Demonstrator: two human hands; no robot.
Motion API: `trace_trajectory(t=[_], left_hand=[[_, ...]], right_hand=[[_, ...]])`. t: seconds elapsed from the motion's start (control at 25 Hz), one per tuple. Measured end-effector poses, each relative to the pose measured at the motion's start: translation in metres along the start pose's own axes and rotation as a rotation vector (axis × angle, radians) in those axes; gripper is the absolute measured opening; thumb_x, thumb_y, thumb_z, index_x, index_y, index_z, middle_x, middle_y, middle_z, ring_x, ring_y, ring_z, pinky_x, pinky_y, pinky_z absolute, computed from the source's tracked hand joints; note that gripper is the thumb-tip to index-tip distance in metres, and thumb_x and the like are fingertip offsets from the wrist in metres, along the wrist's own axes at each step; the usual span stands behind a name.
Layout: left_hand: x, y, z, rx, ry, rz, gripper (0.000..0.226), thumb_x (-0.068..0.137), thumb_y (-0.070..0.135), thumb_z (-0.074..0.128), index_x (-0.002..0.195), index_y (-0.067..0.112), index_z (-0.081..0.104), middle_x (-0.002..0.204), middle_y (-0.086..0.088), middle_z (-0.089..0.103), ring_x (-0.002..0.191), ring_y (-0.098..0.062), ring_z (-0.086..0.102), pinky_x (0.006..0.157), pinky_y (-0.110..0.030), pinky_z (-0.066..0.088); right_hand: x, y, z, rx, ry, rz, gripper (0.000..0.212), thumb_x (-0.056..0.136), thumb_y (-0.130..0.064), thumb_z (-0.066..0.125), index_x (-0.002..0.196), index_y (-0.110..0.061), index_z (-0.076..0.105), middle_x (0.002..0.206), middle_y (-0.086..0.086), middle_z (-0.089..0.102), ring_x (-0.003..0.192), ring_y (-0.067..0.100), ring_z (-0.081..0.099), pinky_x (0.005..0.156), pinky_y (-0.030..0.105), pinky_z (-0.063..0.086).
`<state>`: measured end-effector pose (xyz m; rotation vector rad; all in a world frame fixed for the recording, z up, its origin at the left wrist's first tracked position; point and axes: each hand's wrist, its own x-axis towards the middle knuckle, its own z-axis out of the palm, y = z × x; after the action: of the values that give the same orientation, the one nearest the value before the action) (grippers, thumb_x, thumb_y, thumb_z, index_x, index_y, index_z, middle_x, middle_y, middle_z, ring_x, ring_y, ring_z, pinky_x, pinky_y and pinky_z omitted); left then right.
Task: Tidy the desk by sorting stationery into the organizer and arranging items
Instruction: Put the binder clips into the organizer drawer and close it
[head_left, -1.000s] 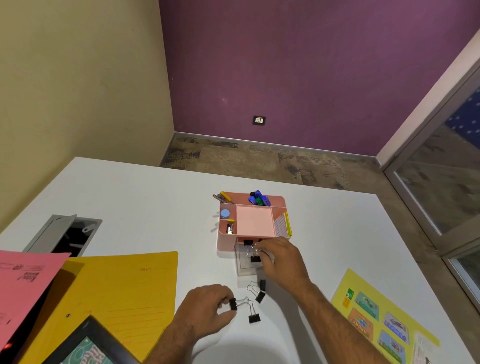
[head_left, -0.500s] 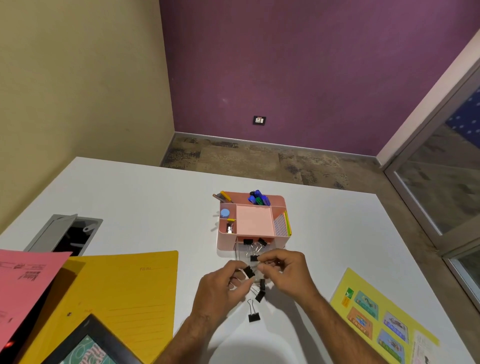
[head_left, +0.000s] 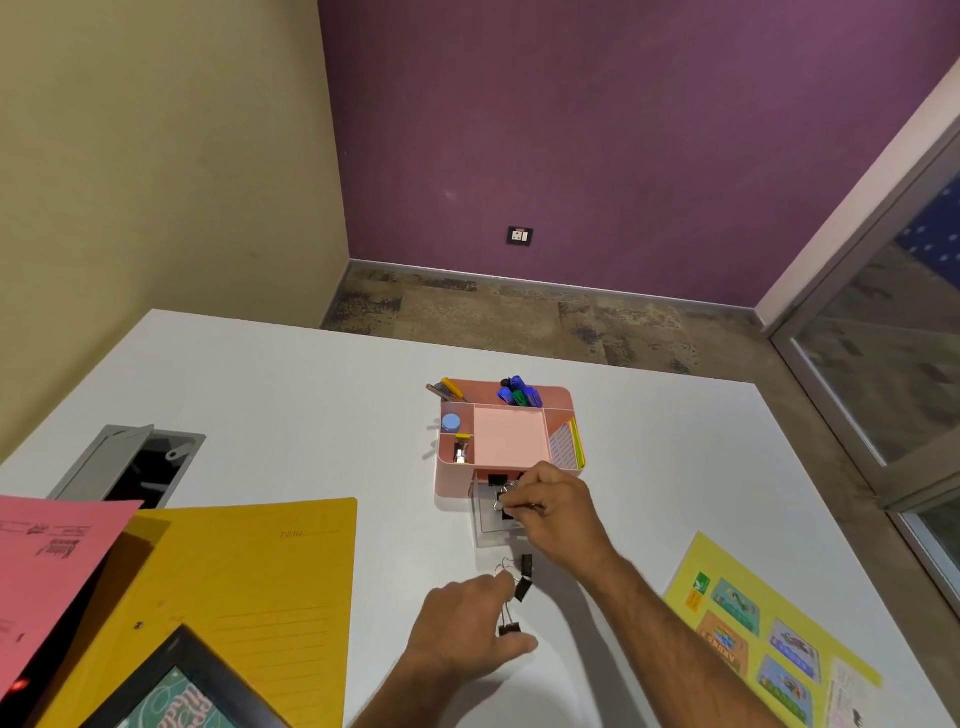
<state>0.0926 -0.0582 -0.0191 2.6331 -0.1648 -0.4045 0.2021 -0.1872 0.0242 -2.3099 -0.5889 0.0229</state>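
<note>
A pink desk organizer (head_left: 506, 436) stands mid-table with pens, markers and sticky notes in its compartments. Its clear drawer (head_left: 491, 530) is pulled out toward me and holds black binder clips. My right hand (head_left: 558, 512) hovers over the drawer and pinches a black binder clip (head_left: 503, 506) by its wire handles. My left hand (head_left: 462, 631) is lower down on the table, its fingers closing on a loose binder clip (head_left: 509, 626). Two more black clips (head_left: 524, 577) lie on the white table between my hands.
A yellow folder (head_left: 249, 587) lies at the left, partly under a pink sheet (head_left: 47, 566) and a black-framed picture (head_left: 176, 696). A grey cable hatch (head_left: 130, 465) is open in the table. A yellow sticker sheet (head_left: 769, 634) lies at the right.
My hands met near the drawer, the clip passed to my right hand, which moved over the drawer. My left hand has dropped back to the loose clips.
</note>
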Motion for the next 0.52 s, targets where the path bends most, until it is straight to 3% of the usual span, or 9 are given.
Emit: trace_trajectory(t=[0.12, 0.28, 0.52], left_hand=[[0.003, 0.005, 0.010, -0.004, -0.006, -0.114, 0.051, 0.081, 0.062, 0.054, 0.109, 0.020, 0.047, 0.107, -0.002, 0.063, 0.100, -0.031, 0.060, 0.077, -0.037, 0.042], [0.004, 0.007, 0.014, -0.035, 0.027, -0.185, 0.039, 0.081, 0.049, 0.054, 0.105, 0.019, 0.049, 0.107, -0.001, 0.064, 0.100, -0.029, 0.061, 0.081, -0.036, 0.045], [0.004, 0.004, 0.012, -0.223, 0.080, -0.258, 0.033, 0.069, 0.027, 0.057, 0.101, 0.029, 0.049, 0.094, 0.010, 0.063, 0.090, -0.018, 0.059, 0.072, -0.030, 0.045]], right_hand=[[0.007, -0.005, 0.003, -0.115, -0.126, 0.003, 0.022, 0.085, -0.004, 0.072, 0.105, -0.010, 0.077, 0.101, 0.001, 0.067, 0.097, 0.015, 0.062, 0.090, 0.019, 0.051], [0.011, -0.009, 0.005, -0.274, -0.240, -0.014, 0.035, 0.086, -0.001, 0.067, 0.118, -0.014, 0.071, 0.115, -0.001, 0.066, 0.106, 0.016, 0.059, 0.094, 0.018, 0.046], [0.011, -0.015, 0.001, -0.417, -0.211, 0.016, 0.026, 0.085, -0.009, 0.069, 0.108, -0.019, 0.075, 0.109, -0.001, 0.073, 0.097, 0.018, 0.066, 0.090, 0.028, 0.055]])
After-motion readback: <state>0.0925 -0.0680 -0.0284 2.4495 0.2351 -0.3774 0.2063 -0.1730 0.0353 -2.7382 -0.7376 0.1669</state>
